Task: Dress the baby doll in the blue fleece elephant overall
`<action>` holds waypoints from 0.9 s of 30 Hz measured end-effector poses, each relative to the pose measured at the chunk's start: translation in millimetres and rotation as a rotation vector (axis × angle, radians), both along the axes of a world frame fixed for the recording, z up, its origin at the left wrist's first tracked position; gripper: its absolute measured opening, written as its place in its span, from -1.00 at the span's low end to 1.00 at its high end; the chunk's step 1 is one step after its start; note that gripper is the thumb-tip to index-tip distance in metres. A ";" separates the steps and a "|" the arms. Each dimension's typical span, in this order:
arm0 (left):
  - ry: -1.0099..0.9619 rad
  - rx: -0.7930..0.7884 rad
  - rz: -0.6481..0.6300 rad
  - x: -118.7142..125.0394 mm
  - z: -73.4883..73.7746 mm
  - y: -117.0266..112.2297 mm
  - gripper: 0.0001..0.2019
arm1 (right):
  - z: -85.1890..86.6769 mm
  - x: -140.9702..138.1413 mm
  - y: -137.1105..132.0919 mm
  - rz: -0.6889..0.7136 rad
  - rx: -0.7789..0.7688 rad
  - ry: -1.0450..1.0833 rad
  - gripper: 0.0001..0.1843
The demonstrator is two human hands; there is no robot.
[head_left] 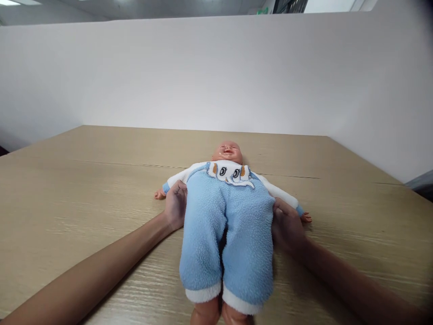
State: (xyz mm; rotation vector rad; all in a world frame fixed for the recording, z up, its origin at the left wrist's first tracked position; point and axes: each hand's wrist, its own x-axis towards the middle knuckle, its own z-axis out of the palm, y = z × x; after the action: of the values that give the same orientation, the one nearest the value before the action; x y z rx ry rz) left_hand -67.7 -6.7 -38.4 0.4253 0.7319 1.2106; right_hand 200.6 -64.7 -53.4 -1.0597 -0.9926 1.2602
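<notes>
A baby doll (228, 152) lies on its back on the wooden table, head away from me and arms spread. It wears a fleece romper (206, 225), light blue with white sleeves, white leg cuffs and an elephant face on the chest. At the romper's left side, my left hand (176, 205) is closed, its fingers gripping the cloth at the waist. On the opposite side my right hand (287, 225) pinches the blue fleece and pulls it outward a little. The doll's bare legs (205, 312) run out of view at the bottom edge.
The wooden table (101, 189) has thin seams running across it. A white partition (209, 76) rises behind the table and along its right side. Ceiling lights (20, 2) show over the partition's top edge. A dark object (422, 185) is partly visible at the far right.
</notes>
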 end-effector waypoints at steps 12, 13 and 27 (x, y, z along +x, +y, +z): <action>0.198 0.430 -0.013 -13.5 -14.0 15.6 -0.78 | 13.3 0.5 7.6 0.196 -0.021 0.090 -0.61; 0.225 0.432 -0.016 -14.2 -15.7 16.9 -0.79 | 16.1 2.0 8.8 0.211 -0.002 0.064 -0.63; 0.802 0.763 0.167 -29.3 -20.1 23.1 -0.66 | 60.3 -2.3 77.2 0.115 0.211 -0.516 -0.60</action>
State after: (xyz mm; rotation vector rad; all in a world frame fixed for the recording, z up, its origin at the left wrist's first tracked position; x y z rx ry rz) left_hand -97.1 16.5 -58.5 1.5664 0.9668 1.4594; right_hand 198.3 12.5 6.9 -1.1998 -1.5600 0.9592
